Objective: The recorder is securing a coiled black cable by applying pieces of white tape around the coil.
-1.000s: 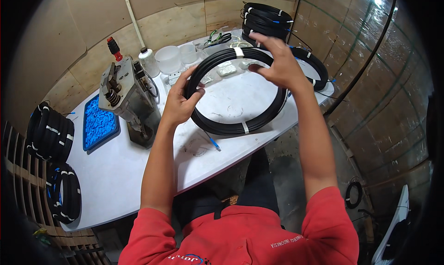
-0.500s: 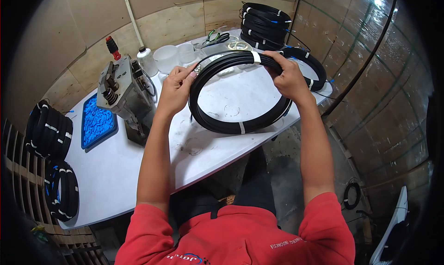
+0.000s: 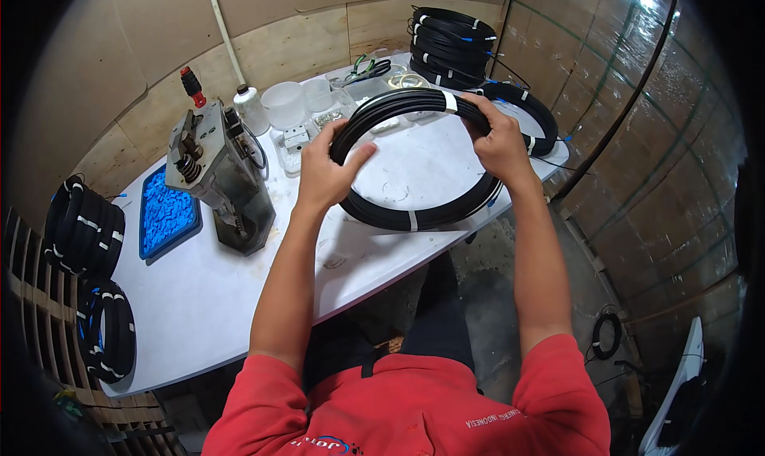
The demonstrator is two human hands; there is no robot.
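Note:
Between my two hands I hold a thick coil of black cable (image 3: 446, 217), tilted above the white table. White tape bands wrap the coil at its top and its bottom. My left hand (image 3: 333, 168) grips the coil's left side, its thumb lying across the inner edge and its fingers hidden behind. On the upper right, my right hand (image 3: 498, 141) is wrapped round the coil close to the top tape band. Behind the coil, a clear tray with a small white block (image 3: 296, 137) stands by my left hand.
A metal hand press (image 3: 215, 169) stands left on the table (image 3: 183, 320), beside a tray of blue pieces (image 3: 166, 213). Stacked black coils (image 3: 452, 46) rise at the back right; another coil (image 3: 542, 121) lies before them. More coils (image 3: 84, 225) hang over the left edge. White bottle (image 3: 251, 109) stands behind.
My left hand has moved right and wrapped further round the coil, with its thumb now inside the ring. The coil's left side has shifted slightly right.

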